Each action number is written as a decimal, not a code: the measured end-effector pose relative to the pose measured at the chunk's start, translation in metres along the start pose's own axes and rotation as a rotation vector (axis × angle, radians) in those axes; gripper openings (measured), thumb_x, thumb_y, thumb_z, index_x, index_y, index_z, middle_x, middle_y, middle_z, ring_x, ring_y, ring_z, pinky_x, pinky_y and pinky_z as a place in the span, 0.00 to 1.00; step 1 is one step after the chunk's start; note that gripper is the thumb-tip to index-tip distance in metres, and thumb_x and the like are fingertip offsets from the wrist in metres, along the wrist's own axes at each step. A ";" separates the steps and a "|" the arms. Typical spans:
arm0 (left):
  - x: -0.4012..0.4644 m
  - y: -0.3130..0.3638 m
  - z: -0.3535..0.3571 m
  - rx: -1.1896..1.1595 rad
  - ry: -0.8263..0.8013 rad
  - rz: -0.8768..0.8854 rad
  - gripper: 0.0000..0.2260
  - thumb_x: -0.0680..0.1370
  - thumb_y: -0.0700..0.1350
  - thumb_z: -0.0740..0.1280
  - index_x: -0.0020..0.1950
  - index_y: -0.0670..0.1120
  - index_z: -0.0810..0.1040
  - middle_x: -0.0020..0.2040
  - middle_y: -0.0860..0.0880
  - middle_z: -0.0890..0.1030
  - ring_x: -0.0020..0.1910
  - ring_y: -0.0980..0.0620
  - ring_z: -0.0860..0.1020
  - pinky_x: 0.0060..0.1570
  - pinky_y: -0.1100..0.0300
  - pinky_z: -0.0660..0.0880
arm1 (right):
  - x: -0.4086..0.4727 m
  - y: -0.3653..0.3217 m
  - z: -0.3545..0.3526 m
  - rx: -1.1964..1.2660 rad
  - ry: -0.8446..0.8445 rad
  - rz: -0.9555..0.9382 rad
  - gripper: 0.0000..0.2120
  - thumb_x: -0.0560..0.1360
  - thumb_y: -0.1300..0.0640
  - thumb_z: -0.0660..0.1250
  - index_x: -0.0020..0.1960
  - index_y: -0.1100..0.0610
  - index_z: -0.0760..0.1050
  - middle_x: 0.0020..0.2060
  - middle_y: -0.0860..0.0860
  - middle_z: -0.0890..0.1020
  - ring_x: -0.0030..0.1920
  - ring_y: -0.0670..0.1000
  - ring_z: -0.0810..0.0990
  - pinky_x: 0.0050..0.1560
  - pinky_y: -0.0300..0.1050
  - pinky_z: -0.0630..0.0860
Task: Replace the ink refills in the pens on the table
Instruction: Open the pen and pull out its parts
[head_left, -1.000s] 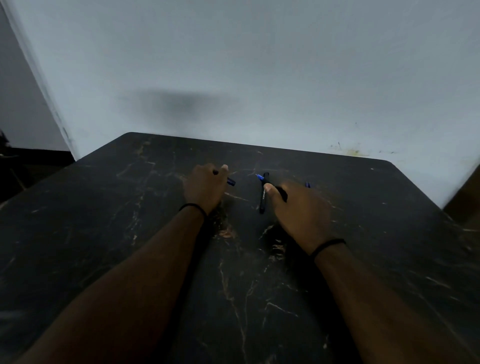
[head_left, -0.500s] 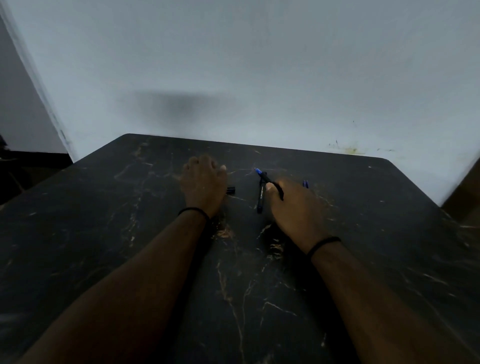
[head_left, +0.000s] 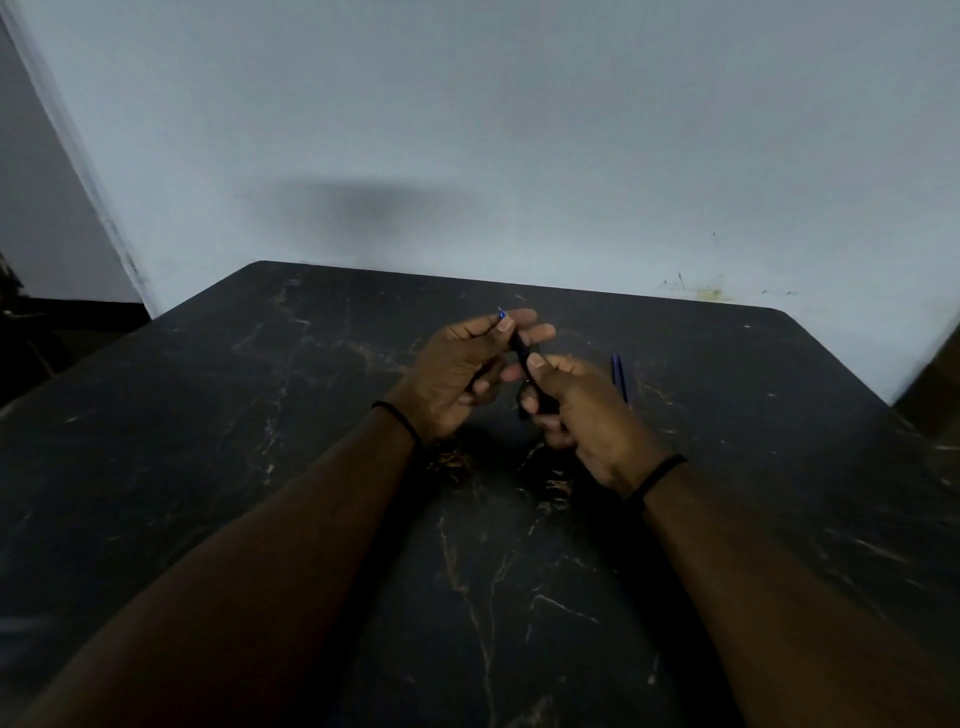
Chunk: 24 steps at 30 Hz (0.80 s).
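Both hands are raised a little above the dark marble-patterned table (head_left: 519, 571) and share one black pen (head_left: 521, 349): the left hand (head_left: 457, 364) pinches its far end between thumb and forefinger, with the other fingers loosely spread behind the barrel, and the right hand (head_left: 582, 410) is curled around the near end, thumb pressed on top. A small blue tip (head_left: 501, 313) pokes out past the left fingertips, so the refill's point seems to be exposed at that end. Whether the barrel is already unscrewed I cannot tell; the light is dim and the fingers hide any joint. Something dark sits low in the left palm, too shadowed to name. Two thin blue refills (head_left: 619, 375) lie side by side on the table just beyond the right hand, near it but not touching. My guess is that the pen is about to be twisted or pulled apart, with the swap itself not yet done. The main risk is in the grip: a pinch so close to the tip gives little purchase, and a hard twist could make the slim barrel slip, or send a small part or spring flying onto a dark surface where it would be hard to find. The loose refills are round and could roll away if the right wrist drops and nudges them
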<state>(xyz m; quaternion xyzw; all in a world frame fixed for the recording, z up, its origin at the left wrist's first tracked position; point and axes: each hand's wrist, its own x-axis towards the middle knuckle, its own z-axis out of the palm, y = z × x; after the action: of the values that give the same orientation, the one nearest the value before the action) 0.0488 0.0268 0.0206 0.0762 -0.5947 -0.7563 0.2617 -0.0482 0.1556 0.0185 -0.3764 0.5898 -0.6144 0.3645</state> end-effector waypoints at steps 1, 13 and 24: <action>0.000 0.000 -0.002 -0.015 -0.025 -0.011 0.12 0.83 0.43 0.60 0.63 0.42 0.77 0.62 0.43 0.82 0.24 0.59 0.67 0.17 0.69 0.59 | 0.000 -0.001 -0.002 0.078 -0.053 0.037 0.16 0.85 0.53 0.56 0.52 0.59 0.79 0.29 0.50 0.72 0.23 0.43 0.60 0.21 0.33 0.54; 0.000 -0.001 0.003 -0.001 0.053 0.054 0.09 0.83 0.41 0.58 0.48 0.43 0.78 0.47 0.46 0.86 0.17 0.59 0.60 0.19 0.69 0.57 | -0.003 -0.007 0.000 0.054 -0.073 0.039 0.15 0.85 0.54 0.55 0.44 0.59 0.74 0.26 0.49 0.67 0.22 0.43 0.58 0.19 0.33 0.53; 0.001 -0.004 0.011 0.004 0.197 0.096 0.08 0.81 0.42 0.64 0.45 0.44 0.81 0.44 0.45 0.86 0.18 0.58 0.60 0.19 0.69 0.58 | -0.003 -0.001 0.002 -0.167 0.123 -0.143 0.10 0.82 0.57 0.63 0.46 0.60 0.80 0.24 0.46 0.74 0.22 0.39 0.68 0.25 0.29 0.64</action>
<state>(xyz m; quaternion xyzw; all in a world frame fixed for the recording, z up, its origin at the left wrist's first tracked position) 0.0421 0.0366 0.0203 0.1223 -0.5704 -0.7307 0.3546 -0.0451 0.1573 0.0196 -0.4082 0.6320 -0.6095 0.2499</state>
